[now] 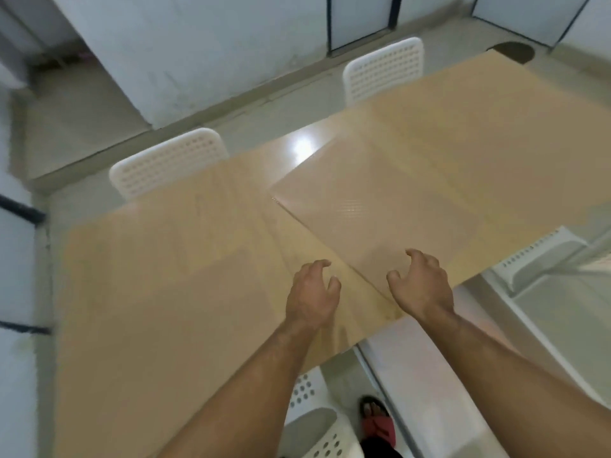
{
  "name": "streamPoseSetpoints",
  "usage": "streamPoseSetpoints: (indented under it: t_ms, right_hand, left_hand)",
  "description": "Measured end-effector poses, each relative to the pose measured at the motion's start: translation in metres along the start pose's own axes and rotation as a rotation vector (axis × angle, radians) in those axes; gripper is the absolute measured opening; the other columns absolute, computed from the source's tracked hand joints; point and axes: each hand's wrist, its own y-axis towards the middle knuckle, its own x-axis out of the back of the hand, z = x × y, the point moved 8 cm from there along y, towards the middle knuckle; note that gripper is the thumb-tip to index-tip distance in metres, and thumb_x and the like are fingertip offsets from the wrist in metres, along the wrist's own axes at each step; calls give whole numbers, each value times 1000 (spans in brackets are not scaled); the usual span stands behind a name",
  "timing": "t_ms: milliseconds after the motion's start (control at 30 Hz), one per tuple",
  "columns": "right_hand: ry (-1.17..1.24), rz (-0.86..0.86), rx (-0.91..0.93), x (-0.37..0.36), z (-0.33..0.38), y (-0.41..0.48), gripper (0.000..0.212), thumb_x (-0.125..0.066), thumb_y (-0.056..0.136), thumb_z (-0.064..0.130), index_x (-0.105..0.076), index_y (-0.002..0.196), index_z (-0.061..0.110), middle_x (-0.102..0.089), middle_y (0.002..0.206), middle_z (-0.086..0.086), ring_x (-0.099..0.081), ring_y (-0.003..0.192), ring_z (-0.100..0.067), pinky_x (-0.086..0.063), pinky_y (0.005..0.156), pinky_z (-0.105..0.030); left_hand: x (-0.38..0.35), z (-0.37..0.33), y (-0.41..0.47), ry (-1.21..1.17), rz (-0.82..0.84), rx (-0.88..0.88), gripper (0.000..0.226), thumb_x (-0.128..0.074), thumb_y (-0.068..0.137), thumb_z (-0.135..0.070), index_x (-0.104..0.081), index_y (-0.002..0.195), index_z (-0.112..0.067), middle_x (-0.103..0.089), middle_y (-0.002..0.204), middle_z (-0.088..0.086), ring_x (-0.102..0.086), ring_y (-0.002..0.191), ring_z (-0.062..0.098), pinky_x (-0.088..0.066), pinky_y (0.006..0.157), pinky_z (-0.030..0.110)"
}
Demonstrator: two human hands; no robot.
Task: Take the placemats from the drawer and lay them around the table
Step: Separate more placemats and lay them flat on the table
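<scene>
A pale, translucent placemat (373,209) lies flat on the light wooden table (165,292), with one corner near the table's near edge. My left hand (312,292) hovers just left of that near corner, fingers curled and apart, holding nothing. Over the mat's near corner is my right hand (420,285), also empty with spread fingers. Fainter rectangular outlines that may be other mats show on the table at the left (211,252) and far right (479,104); the blur keeps me from being sure.
Two white perforated chairs stand at the far side, one at left (168,163) and one at right (383,69). Another white chair (317,421) is tucked under the near edge by my foot. A white chair or bin (542,252) sits at right. Grey floor surrounds the table.
</scene>
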Motion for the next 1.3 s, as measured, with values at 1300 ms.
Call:
streamPoseSetpoints:
  t_ms: [1300]
  right_hand:
    - [304, -43, -227, 4, -89, 46, 81, -74, 87, 38, -30, 153, 25, -61, 131, -12, -57, 120, -35, -49, 93, -40]
  left_hand:
    - [-129, -97, 11, 556, 316, -153, 112, -78, 70, -62, -16, 155, -25, 2, 167, 5, 3, 153, 30, -24, 114, 60]
